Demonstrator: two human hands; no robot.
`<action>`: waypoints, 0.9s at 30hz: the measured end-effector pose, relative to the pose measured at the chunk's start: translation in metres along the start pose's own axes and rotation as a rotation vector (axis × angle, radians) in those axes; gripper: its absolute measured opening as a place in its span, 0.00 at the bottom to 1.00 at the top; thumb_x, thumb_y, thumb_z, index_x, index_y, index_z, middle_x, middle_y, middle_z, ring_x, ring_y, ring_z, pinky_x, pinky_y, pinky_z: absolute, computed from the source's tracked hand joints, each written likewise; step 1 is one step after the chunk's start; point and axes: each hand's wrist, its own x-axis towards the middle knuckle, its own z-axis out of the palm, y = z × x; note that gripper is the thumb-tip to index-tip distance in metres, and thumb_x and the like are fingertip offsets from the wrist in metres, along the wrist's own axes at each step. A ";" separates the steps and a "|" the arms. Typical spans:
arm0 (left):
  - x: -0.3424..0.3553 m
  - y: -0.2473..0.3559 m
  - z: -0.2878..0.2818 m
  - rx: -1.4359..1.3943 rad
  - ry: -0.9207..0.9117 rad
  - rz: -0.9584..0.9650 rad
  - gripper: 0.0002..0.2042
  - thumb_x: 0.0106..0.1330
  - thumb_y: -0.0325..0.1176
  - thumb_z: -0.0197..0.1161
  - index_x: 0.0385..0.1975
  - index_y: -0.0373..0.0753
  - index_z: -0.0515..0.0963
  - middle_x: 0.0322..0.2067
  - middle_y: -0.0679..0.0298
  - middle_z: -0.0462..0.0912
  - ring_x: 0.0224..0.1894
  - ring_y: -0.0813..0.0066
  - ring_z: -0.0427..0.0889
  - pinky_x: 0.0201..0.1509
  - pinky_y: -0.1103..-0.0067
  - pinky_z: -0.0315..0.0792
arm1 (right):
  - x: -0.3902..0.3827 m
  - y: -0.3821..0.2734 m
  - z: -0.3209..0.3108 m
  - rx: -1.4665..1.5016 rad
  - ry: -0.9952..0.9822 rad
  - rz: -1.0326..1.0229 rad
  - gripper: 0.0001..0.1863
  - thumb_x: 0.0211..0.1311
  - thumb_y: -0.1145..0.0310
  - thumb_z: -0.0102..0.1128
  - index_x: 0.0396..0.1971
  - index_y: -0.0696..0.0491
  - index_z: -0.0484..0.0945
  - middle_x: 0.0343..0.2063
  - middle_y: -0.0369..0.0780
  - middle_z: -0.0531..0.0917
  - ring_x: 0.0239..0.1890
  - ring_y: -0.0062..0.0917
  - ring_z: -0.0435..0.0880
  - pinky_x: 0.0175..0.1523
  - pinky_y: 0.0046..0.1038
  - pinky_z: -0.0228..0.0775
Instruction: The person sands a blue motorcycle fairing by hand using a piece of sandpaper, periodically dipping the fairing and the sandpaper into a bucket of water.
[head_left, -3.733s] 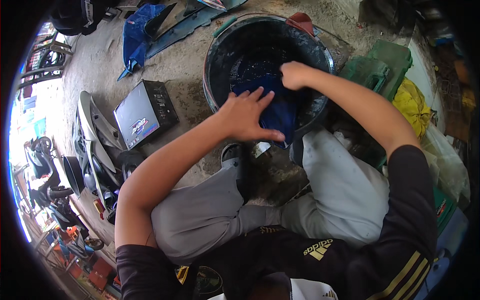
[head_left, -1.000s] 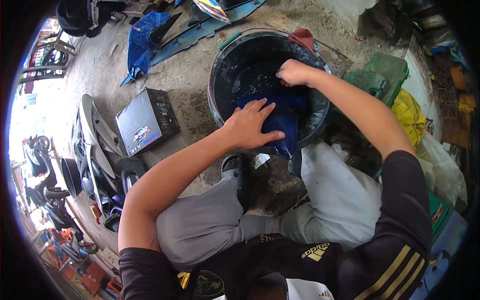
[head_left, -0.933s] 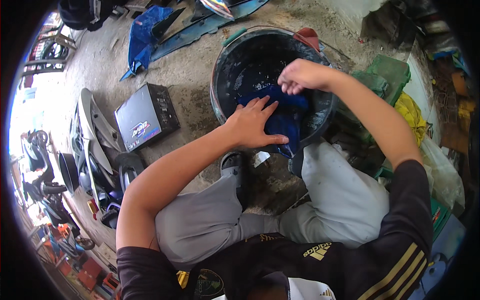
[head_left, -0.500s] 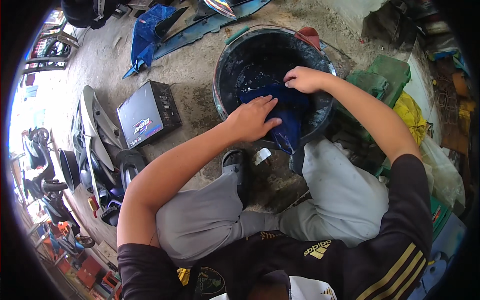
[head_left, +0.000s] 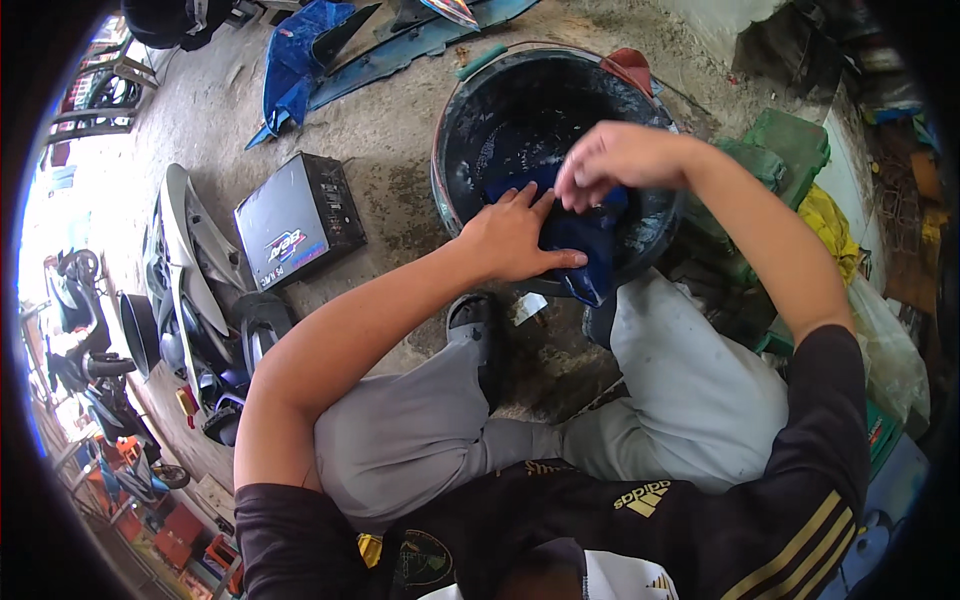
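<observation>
Head view: a seated person in a dark shirt and grey trousers [head_left: 690, 380] bends both arms toward a black bucket [head_left: 560, 80], which stands on the concrete floor [head_left: 400, 130] in front of the knees. A glossy blue panel [head_left: 585, 238] lies partly inside the bucket, its narrow end reaching over the near rim between the person's legs. The left hand [head_left: 512, 235] is open, palm down, its fingers spread on the panel's left part and its thumb pointing right across it. The right hand [head_left: 615, 165] is above the panel's upper part, just beside the left fingertips, with its fingers curled inward; it is blurred, and whether it grips anything or touches the panel cannot be told. A red piece [head_left: 628, 68] sits at the bucket's far right rim, and a green grip [head_left: 482, 62] is on the wire handle toward the far left. Left of the bucket, well apart from it, stands a black box [head_left: 285, 220], with grey fairings [head_left: 190, 260] farther left. More blue parts [head_left: 295, 65] lie on the floor beyond the box. To the bucket's right are a green case [head_left: 790, 150], a yellow bag [head_left: 828, 225] and clear plastic [head_left: 885, 340]. A white scrap [head_left: 530, 307] lies near the left shoe [head_left: 470, 325].
</observation>
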 end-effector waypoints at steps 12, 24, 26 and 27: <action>-0.002 0.007 -0.002 0.103 -0.029 0.079 0.64 0.56 0.84 0.60 0.81 0.34 0.55 0.79 0.36 0.56 0.81 0.36 0.57 0.82 0.57 0.58 | 0.088 0.088 -0.066 -0.738 0.614 0.182 0.21 0.64 0.68 0.59 0.52 0.62 0.87 0.51 0.55 0.89 0.57 0.48 0.87 0.62 0.40 0.79; 0.009 -0.018 0.010 -0.011 0.045 0.046 0.41 0.76 0.66 0.52 0.79 0.39 0.65 0.75 0.36 0.66 0.74 0.36 0.70 0.79 0.59 0.65 | -0.015 -0.002 0.011 0.102 0.013 0.099 0.16 0.78 0.67 0.55 0.49 0.61 0.88 0.43 0.43 0.93 0.43 0.29 0.93 0.56 0.30 0.82; 0.009 -0.017 0.004 -0.036 0.049 0.061 0.40 0.76 0.65 0.53 0.78 0.41 0.66 0.74 0.36 0.66 0.74 0.36 0.70 0.79 0.60 0.65 | -0.025 0.007 0.018 0.009 0.037 0.157 0.15 0.77 0.68 0.56 0.48 0.61 0.88 0.42 0.43 0.93 0.45 0.27 0.92 0.57 0.29 0.82; 0.010 -0.014 0.004 -0.034 0.043 0.071 0.40 0.76 0.65 0.53 0.78 0.41 0.66 0.74 0.36 0.66 0.74 0.36 0.70 0.79 0.60 0.65 | -0.017 0.030 0.012 -0.209 0.138 0.070 0.15 0.75 0.68 0.58 0.48 0.61 0.89 0.42 0.42 0.93 0.45 0.25 0.92 0.56 0.30 0.82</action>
